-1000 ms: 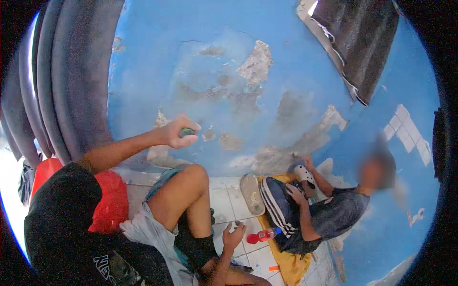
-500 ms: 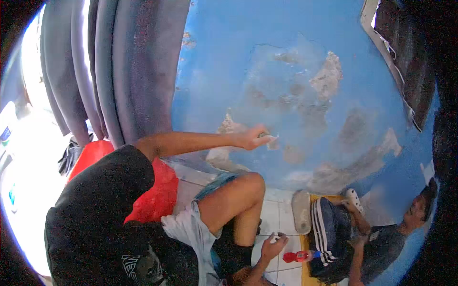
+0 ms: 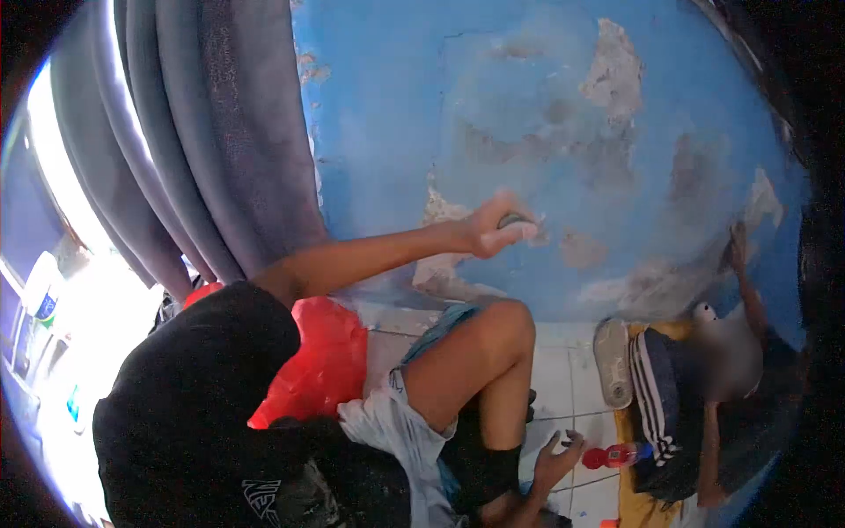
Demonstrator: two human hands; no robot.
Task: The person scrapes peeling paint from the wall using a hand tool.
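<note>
Wall (image 3: 387,106), mostly blue, fills the upper half of the view, and its surface is uneven: paint covers most of it, while a rough pale patch (image 3: 614,75) high up and a broad grey area low down show bare plaster. As far as can be judged, the surface is only partly uniform; dull, cloudy areas lie between the bare spots, and whether these are finished cannot be told. Grey curtain (image 3: 167,132) hangs on the left, with bright light at its edge. White tiled floor (image 3: 553,378) runs below the wall. Another person (image 3: 766,396) sits at the right, one arm raised and a hand (image 3: 738,246) at the wall. Red bag (image 3: 321,352) lies behind the wearer's raised knee (image 3: 510,330). Yellow cloth (image 3: 629,497) is spread beside the other person, with a pale shoe (image 3: 613,365) at its edge. Small red bottle (image 3: 616,455) lies on its side near the right hand (image 3: 559,456), whose fingers are parted and slightly bent, with nothing clearly held. The left hand (image 3: 491,231) is closed around a small dark green object (image 3: 513,219), close to the wall by a chipped spot; whether the object touches the paint cannot be told.
</note>
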